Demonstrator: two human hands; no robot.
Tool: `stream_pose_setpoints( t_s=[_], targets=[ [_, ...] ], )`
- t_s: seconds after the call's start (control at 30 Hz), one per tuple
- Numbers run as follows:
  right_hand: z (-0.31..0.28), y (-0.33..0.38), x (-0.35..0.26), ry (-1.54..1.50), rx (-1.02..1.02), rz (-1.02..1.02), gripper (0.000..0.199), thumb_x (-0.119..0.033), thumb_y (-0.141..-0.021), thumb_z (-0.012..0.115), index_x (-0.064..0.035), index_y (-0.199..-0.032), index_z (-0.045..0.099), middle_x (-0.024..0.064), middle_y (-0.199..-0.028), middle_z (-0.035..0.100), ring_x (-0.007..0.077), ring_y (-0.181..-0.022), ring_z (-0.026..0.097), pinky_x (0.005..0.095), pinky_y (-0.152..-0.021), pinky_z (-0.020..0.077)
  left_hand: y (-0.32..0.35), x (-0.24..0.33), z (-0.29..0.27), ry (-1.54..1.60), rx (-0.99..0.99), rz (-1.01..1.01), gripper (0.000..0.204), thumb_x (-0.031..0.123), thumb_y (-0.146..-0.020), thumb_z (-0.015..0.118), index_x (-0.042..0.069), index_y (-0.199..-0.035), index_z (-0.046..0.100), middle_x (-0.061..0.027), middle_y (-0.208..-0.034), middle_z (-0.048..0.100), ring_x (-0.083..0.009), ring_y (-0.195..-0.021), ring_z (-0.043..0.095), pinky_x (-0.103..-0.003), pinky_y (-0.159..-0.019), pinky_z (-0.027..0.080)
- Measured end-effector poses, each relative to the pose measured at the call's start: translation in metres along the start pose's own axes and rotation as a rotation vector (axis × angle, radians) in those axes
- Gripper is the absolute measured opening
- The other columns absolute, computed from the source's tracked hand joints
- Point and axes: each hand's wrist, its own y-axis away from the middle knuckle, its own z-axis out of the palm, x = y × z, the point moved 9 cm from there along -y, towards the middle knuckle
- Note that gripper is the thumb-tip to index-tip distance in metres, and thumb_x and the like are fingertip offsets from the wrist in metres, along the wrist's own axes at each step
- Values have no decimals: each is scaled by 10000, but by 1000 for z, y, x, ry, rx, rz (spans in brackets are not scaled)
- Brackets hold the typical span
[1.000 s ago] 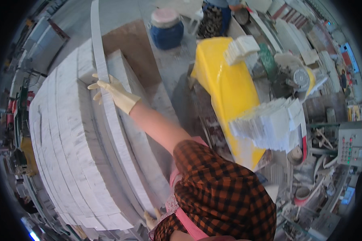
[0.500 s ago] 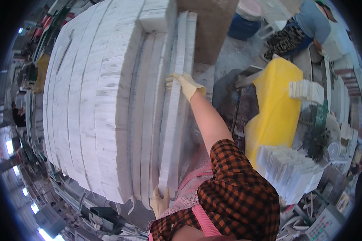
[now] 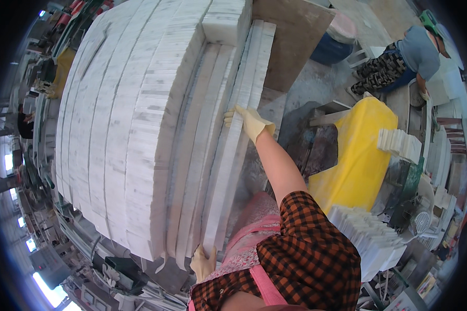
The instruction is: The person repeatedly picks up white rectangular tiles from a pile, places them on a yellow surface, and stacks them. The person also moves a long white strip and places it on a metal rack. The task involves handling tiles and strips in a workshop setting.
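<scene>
A long white stone strip [image 3: 224,186] lies along the near right side of a big stack of similar pale strips. My right hand [image 3: 250,123], in a cream glove, is closed over its far part, with the fingers hooked across to the left side. At the near end, my gloved left hand [image 3: 203,263] grips with thumb and fingers apart around the strip's end; part of that hand is hidden by my apron and sleeve. Beside the strip, several more long strips [image 3: 192,150] stand on edge in layers, against the tall white stack [image 3: 104,129].
To the right is a yellow-covered stand [image 3: 366,145] with a small pile of white pieces [image 3: 398,145] on it. Nearer me stands another pile of white slabs [image 3: 366,238]. A blue barrel [image 3: 331,49] and a stooping co-worker [image 3: 417,52] are farther off. A brown board [image 3: 290,41] leans behind the stack.
The view has turned slightly, so the surroundings sit differently in the picture. Both my hands keep their places at the strip, and I see no clear movement of it against the stack.
</scene>
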Motion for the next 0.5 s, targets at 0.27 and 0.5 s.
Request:
stream_pose_setpoints(
  t_s=[0.27, 0.5],
  targets=[
    [-9, 56, -95, 1055, 494, -451, 452, -269, -935, 632, 15, -1284, 581, 229, -1204, 649, 392, -1119, 617, 456, -935, 493, -16, -1, 25, -71, -57, -15, 564, 446, -854, 760, 63, -1258, 667, -200, -1048, 721, -385, -950, 693, -494, -829, 535],
    [57, 94, -14, 1858, 63, -873, 671, -382, -940, 619, -44, -1500, 466, 223, -1546, 443, 391, -1463, 363, 524, -1210, 244, -33, 5, 36, -223, 66, 133, 704, 422, -863, 738, 60, -1435, 547, -217, -1197, 685, -395, -1075, 663, -498, -917, 514]
  ],
)
